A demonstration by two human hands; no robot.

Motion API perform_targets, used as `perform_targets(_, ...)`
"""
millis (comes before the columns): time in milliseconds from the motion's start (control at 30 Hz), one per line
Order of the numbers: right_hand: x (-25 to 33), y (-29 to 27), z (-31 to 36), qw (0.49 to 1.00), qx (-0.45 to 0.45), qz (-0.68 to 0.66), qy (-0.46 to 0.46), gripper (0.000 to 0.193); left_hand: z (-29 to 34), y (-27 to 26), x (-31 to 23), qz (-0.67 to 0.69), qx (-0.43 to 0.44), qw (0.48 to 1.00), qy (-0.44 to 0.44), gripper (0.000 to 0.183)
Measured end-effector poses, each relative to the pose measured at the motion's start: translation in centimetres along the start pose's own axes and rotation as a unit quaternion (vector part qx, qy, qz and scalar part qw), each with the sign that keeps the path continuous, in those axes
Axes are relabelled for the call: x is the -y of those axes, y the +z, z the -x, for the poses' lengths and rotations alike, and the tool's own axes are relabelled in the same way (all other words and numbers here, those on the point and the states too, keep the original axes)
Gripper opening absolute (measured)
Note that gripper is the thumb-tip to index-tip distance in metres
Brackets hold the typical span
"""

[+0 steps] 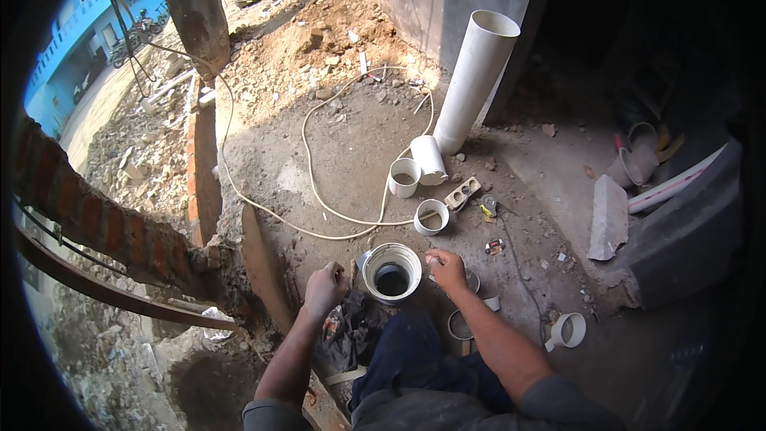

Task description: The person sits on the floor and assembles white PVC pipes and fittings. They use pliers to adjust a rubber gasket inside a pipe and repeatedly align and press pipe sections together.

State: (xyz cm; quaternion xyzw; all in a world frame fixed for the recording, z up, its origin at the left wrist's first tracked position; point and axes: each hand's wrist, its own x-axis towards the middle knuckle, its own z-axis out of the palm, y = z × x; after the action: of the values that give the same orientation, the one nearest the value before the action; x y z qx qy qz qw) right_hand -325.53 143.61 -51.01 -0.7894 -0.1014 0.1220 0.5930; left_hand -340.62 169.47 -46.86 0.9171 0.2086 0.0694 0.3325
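Observation:
Between my two hands stands a white ringed pipe fitting (392,251), mouth up, with a dark hollow in its middle. My left hand (324,289) hovers left of it, fingers curled closed; whatever they might hold is hidden. On the other side, my right hand (448,270) is closed in a pinch near the rim. Something small and pale shows at its fingertips, too small to name. A short white pipe ring (432,229) lies just beyond the fitting. Dark crumpled cloth (351,334) is below my left hand.
Farther off are another pipe ring (404,189), a power strip (463,192) and a tall leaning white pipe (477,84). A pale cable (307,144) loops over the floor. A yellow tape measure (487,206) lies right. Broken brick wall (104,231) borders the left; rubble (319,40) lies behind.

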Motion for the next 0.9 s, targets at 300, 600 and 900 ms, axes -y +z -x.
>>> perform_targets(300,-2.2,1.8,1.2,0.998,0.007,-0.054,0.036,0.018,3.1,3.3,0.0,0.127,-0.066,0.988,-0.062,0.016)
perform_targets(600,-2.8,1.8,1.2,1.0,0.003,-0.028,0.006,0.025,5.5,8.1,-0.7,0.399,-0.01,0.895,-0.202,0.012)
perform_targets(900,-2.2,1.2,3.4,0.993,-0.009,-0.09,0.075,0.029,6.2,8.2,-3.8,0.612,0.006,0.723,-0.32,0.016)
